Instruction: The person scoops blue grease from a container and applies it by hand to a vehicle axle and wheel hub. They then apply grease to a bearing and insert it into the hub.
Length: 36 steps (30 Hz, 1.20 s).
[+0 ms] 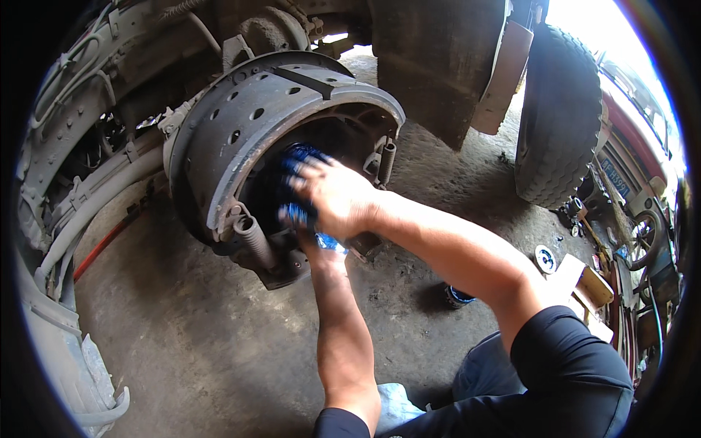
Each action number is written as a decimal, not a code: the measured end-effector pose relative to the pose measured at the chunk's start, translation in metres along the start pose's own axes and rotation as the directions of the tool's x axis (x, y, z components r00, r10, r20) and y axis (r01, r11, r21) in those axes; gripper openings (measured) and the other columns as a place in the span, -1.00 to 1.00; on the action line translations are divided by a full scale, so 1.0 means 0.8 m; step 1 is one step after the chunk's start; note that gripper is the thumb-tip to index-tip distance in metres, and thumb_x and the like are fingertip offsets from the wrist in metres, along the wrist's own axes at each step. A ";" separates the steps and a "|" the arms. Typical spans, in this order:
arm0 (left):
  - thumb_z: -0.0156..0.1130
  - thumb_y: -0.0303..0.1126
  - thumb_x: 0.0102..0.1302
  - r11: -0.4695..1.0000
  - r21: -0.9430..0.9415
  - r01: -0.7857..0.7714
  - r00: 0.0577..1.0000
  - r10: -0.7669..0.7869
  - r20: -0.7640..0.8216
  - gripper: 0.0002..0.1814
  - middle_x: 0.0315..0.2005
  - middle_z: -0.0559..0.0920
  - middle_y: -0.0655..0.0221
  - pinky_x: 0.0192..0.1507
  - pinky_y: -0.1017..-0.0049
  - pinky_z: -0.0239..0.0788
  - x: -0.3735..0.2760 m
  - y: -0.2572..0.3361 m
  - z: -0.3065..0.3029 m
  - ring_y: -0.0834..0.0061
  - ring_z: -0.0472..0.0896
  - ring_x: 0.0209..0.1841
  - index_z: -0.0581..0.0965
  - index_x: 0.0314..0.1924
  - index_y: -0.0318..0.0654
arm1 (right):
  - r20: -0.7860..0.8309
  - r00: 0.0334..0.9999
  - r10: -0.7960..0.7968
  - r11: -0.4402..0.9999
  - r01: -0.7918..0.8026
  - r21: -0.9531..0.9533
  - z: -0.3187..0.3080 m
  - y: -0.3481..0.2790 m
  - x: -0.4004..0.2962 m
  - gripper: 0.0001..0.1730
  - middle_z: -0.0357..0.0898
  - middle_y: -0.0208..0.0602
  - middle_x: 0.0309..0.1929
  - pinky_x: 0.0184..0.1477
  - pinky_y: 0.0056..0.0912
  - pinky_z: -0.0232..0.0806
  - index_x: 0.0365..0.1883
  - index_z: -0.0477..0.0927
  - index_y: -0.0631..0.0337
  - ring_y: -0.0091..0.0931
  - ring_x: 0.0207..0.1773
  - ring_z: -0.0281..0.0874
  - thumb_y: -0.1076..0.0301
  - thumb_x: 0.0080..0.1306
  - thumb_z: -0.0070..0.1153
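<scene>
Both hands reach into the middle of a drum-brake assembly with curved brake shoes point(254, 117) on an axle end. Dark blue grease coats a rounded part point(298, 156) there; shadow and blur keep me from telling exactly what it is. My right hand point(334, 194), blurred by motion, lies over this part with its fingers against it. Below it, my left hand point(315, 241) is smeared with shiny blue grease and mostly hidden behind the right hand and in shadow. A return spring point(254, 241) sits at the shoes' lower left end, and another spring point(387, 164) at the right.
A large truck tyre point(561, 117) stands at the right, beyond a hanging mud flap point(432, 65). On the concrete floor are a dark round part with blue grease point(459, 295), a blue-smeared ring point(545, 259) and cardboard point(594, 287). A red bar point(107, 246) lies left, near the vehicle frame.
</scene>
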State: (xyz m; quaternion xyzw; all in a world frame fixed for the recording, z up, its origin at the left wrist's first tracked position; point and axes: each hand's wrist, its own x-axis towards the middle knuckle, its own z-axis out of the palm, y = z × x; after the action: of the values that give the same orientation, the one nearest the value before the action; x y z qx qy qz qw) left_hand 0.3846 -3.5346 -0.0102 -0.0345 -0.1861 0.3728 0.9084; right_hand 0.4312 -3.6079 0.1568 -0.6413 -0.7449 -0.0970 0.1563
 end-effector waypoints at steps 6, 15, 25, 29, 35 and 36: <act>-0.20 0.27 0.46 0.810 0.586 0.016 0.939 0.190 -0.288 -0.20 0.37 0.32 0.15 0.43 0.17 0.11 -0.021 -0.010 0.025 0.19 0.29 0.40 0.17 0.46 -0.17 | 0.213 0.824 0.524 0.410 -0.464 0.785 0.027 0.042 -0.011 0.00 0.30 0.21 0.35 0.42 -0.21 0.11 0.41 0.20 0.41 -0.12 0.43 0.25 -0.38 0.39 -0.19; -0.20 0.19 0.50 0.599 0.801 0.020 0.970 0.183 -0.161 -0.24 0.35 0.29 0.14 0.41 0.22 0.13 -0.027 -0.005 0.031 0.29 0.28 0.40 0.06 0.49 -0.14 | 0.165 0.982 -0.094 0.973 0.126 -0.195 -0.003 0.001 -0.010 -0.15 0.23 0.14 0.41 0.49 -0.02 -0.05 0.30 0.39 0.35 -0.05 0.49 0.11 -0.28 0.39 -0.13; -0.15 0.11 0.50 0.779 0.626 0.049 0.958 0.139 -0.249 -0.28 0.34 0.34 0.13 0.41 0.22 0.15 -0.019 -0.003 0.015 0.22 0.32 0.38 0.15 0.45 -0.23 | 0.279 0.846 0.454 0.494 -0.500 0.712 0.019 0.041 -0.022 0.06 0.18 0.16 0.44 0.46 -0.18 0.05 0.47 0.09 0.33 -0.12 0.49 0.14 -0.45 0.36 -0.21; -0.12 0.10 0.52 0.690 0.723 0.034 0.936 0.233 -0.266 -0.26 0.37 0.29 0.17 0.43 0.22 0.11 -0.021 -0.007 0.026 0.21 0.31 0.37 0.06 0.48 -0.23 | -0.140 0.983 0.120 0.990 -0.108 0.086 0.016 0.017 -0.022 -0.14 0.25 0.18 0.38 0.47 -0.04 0.02 0.34 0.35 0.29 0.00 0.44 0.16 -0.28 0.37 -0.09; -0.16 0.11 0.51 0.962 0.270 0.035 0.996 -0.012 -0.087 -0.27 0.40 0.24 0.23 0.48 0.20 -0.01 -0.019 -0.024 0.016 0.28 0.21 0.44 0.03 0.50 -0.13 | -0.046 0.999 -0.007 0.997 0.004 -0.082 0.007 0.018 0.002 -0.19 0.28 0.11 0.38 0.48 -0.02 0.00 0.31 0.40 0.29 -0.11 0.49 0.14 -0.26 0.39 -0.12; -0.18 0.11 0.51 0.963 0.266 0.031 0.995 -0.056 0.086 -0.28 0.40 0.24 0.23 0.48 0.20 -0.02 -0.014 -0.011 0.012 0.28 0.21 0.44 0.04 0.49 -0.14 | -0.038 0.985 0.165 0.979 -0.160 0.125 0.013 0.020 0.004 -0.05 0.19 0.16 0.43 0.49 -0.05 -0.01 0.41 0.23 0.33 -0.08 0.53 0.05 -0.35 0.38 -0.17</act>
State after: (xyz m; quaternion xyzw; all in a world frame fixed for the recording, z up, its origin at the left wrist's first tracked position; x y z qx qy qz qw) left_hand 0.3797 -3.5495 -0.0031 0.1085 -0.1773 0.3755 0.9032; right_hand 0.4457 -3.5986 0.1472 -0.6868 -0.6906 -0.0539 0.2202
